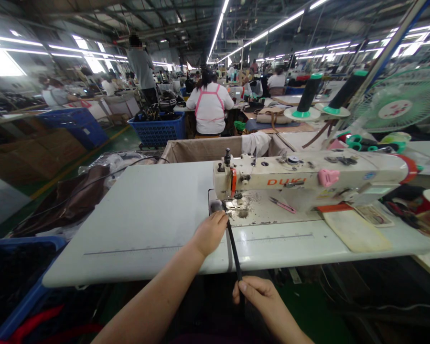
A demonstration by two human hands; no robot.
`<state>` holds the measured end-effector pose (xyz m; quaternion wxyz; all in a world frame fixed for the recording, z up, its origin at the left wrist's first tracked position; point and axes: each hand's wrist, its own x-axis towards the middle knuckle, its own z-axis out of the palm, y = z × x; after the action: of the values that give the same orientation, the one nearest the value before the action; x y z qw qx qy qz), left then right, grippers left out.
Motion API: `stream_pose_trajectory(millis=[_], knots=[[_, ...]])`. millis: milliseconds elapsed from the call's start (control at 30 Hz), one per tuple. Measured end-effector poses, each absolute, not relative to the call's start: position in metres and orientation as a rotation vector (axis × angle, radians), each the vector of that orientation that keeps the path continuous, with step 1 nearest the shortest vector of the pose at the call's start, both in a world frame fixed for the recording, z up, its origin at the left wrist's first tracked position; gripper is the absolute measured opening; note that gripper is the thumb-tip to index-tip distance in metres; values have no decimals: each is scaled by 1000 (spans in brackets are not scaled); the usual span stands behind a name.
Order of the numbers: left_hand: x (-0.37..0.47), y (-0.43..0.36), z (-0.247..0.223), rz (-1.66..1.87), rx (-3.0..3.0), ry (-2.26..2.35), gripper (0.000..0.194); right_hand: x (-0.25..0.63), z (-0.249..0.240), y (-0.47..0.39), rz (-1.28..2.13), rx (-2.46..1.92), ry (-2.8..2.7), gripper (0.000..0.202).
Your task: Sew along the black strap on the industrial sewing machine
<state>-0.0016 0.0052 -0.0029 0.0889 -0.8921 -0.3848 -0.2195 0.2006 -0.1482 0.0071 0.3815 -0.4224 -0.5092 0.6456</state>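
Note:
A narrow black strap [234,244] runs from the needle area of a white sewing machine [258,180] down over the table's front edge. My left hand [211,232] is closed on the strap's upper part, just in front of the presser foot [232,199]. Below the table edge, my right hand [256,295] pinches the same strap between thumb and fingers. The strap looks taut between both hands. Its far end at the needle is partly hidden by my left fingers.
Pink-handled snips [283,205] lie on the machine bed. A cloth-lined bin [200,149] stands behind the table [157,210]. Thread cones [310,95] and a green fan [394,107] are at the right. A blue crate [53,243] stands at the left. A person [210,107] sits ahead.

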Motion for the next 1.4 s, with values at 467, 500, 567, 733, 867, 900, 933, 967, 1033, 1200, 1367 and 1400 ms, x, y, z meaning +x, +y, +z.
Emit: stream_pose_trajectory(millis=[467,500,567,733,867,900,933,967,1033,1200,1367,1400], knots=[[2,5,1,-663,-2595,-1119,24,202,4,-148,1684,-1047,-1311,55],[2,4,2,-660,-2589,-1088,24,202,3,-148,1690,-1036,-1312,55],[1,4,3,-660,-2578,-1039,23,201,2,-147,1702,-1009,-1312,54],[0,4,6,-675,-2549,-981,23,200,2,-146,1683,-983,-1396,55],[0,4,6,-700,-2536,-970,21,203,2,-145,1572,-1002,-1438,53],[0,4,6,-701,-2540,-973,21,203,2,-145,1548,-995,-1436,52],[1,4,7,-699,-2547,-975,20,204,2,-144,1536,-985,-1433,52],[1,4,7,-696,-2553,-976,20,204,2,-144,1534,-979,-1430,51],[1,4,7,-686,-2557,-983,21,203,2,-143,1541,-996,-1414,48],[0,4,5,-674,-2564,-1017,21,198,1,-146,1726,-1055,-1213,54],[-1,4,2,-657,-2583,-1035,23,198,4,-148,1749,-1070,-1180,58],[-1,4,2,-655,-2587,-1032,23,199,5,-148,1722,-1072,-1197,57]])
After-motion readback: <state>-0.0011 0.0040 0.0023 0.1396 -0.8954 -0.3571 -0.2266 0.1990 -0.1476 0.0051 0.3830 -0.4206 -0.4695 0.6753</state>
